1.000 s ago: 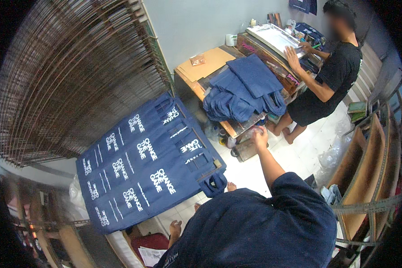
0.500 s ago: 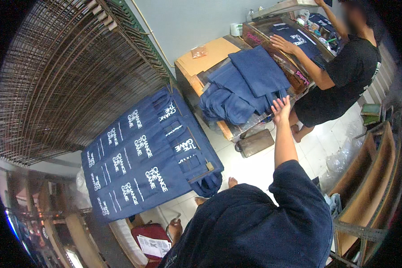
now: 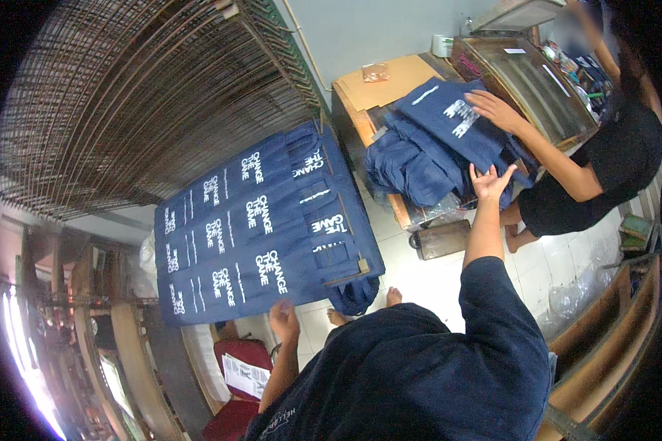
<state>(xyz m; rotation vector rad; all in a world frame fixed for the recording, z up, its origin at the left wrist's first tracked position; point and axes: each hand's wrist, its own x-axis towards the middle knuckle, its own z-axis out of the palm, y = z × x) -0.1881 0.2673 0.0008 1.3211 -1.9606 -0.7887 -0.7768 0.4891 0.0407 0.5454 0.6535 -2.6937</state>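
Observation:
My right hand [image 3: 490, 182] reaches forward with its palm up and fingers spread, holding nothing. It is at the near edge of a pile of navy cloth bags [image 3: 412, 173]. On top of that pile lies a flat navy bag [image 3: 449, 121] with white print, and a co-worker's hand [image 3: 496, 110] rests at its right side. My left hand [image 3: 284, 322] is raised beside the near edge of a rack layer spread with overlapping printed navy bags [image 3: 228, 228]. Its fingers are blurred, and I cannot see whether they hold anything. Bag handles hang over the layer's right end.
Stacked wire rack shelves [image 3: 147, 95] tilt up at the left. A framed printing board [image 3: 526, 81] stands beyond the pile. The co-worker [image 3: 603, 162] stands at the right. A red chair [image 3: 235, 349] with papers is below my left hand, and wooden frames [image 3: 603, 345] lean at lower right.
The co-worker's printed bag has moved from the printing board onto the pile. My left hand has risen toward the rack layer; my right hand stays open near the pile. The view has shifted.

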